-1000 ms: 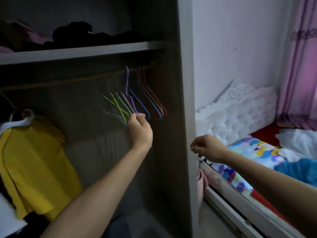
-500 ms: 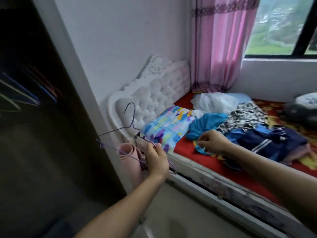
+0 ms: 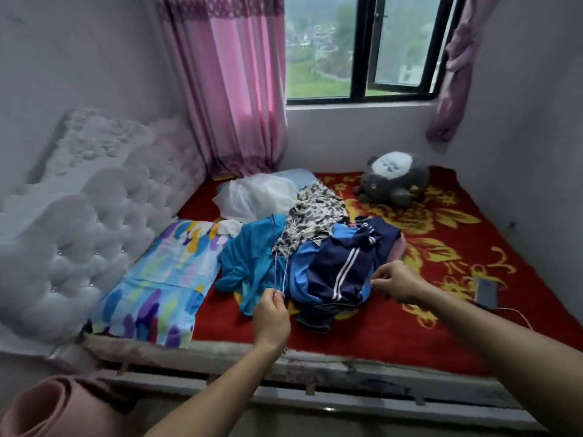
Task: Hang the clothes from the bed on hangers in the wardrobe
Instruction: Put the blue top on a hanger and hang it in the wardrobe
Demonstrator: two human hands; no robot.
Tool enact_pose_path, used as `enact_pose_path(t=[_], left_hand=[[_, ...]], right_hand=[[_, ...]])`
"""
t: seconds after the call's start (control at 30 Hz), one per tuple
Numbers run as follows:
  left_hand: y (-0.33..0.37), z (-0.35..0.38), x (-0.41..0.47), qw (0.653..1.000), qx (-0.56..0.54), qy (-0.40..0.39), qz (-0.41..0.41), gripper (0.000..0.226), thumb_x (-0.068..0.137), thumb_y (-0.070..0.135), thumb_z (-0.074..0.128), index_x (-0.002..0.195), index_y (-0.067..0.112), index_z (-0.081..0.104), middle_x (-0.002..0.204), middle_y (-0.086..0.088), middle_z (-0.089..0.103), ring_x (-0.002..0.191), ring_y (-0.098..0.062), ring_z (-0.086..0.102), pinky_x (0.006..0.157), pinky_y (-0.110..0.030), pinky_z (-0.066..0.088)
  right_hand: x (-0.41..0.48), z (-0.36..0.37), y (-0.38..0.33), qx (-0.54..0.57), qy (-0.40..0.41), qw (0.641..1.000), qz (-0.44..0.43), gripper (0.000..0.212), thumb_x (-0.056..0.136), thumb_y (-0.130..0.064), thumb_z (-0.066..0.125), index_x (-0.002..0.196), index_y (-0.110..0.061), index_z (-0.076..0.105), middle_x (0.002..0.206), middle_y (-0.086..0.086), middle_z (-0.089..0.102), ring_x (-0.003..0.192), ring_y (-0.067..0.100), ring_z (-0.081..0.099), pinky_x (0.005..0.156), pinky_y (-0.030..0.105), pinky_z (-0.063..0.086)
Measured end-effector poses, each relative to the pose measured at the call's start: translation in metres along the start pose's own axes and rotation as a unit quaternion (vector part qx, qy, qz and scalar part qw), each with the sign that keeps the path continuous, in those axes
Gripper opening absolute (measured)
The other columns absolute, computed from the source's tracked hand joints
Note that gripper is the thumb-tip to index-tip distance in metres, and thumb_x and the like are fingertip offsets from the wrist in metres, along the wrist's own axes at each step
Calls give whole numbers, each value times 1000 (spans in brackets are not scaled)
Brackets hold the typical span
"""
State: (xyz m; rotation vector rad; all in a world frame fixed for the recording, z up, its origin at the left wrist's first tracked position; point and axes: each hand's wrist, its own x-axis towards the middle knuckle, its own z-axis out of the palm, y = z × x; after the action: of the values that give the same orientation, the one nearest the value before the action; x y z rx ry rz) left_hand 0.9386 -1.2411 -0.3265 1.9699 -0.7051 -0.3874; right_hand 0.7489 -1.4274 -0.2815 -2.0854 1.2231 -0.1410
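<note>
Thin purple wire hanger [image 3: 277, 263], on the wardrobe rail a second ago, is now hovering over the clothes pile, with the left hand [image 3: 273, 313] pinching its lower wires. Right hand [image 3: 396, 283] is pinching the hem of the navy white-striped jacket [image 3: 344, 266] on the red floral bedspread [image 3: 441, 247] (likely the next garment to hang).

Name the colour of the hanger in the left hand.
Purple; the hanger, pinched by the left hand, shows best in the head view.

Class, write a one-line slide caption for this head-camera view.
Left hand holds a purple hanger above the clothes pile; right hand at the navy jacket's edge.
</note>
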Motion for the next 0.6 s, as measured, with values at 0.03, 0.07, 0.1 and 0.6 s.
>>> enact_pose_path(t=[0.03,0.07,0.1,0.6], left_hand=[[4,16,15,999,11,-33,8,27,101,19,39,81,12,55,67,1,53,61,-15,50,56,-31,34],[10,31,27,997,24,-65,16,28,101,20,40,79,12,55,65,1,54,61,-16,51,58,-35,36],[16,48,38,995,37,-92,29,28,100,21,40,77,12,55,64,1,53,62,-19,52,59,-38,38],[94,346,115,939,162,-276,127,24,99,29,40,78,18,43,75,-9,62,74,-33,58,61,-38,37]], right_hand=[[9,-8,10,8,9,1000,20,11,89,-19,66,79,-15,72,68,-1,69,60,13,64,47,22,44],[16,-17,20,17,19,999,41,11,90,-20,65,82,-15,71,71,1,69,62,15,65,48,22,44],[22,-26,30,29,29,997,62,11,91,-20,65,84,-14,71,73,4,70,62,15,65,47,23,43],[119,-127,265,142,99,956,235,10,88,-16,68,80,-11,70,76,9,71,60,17,67,61,36,54]])
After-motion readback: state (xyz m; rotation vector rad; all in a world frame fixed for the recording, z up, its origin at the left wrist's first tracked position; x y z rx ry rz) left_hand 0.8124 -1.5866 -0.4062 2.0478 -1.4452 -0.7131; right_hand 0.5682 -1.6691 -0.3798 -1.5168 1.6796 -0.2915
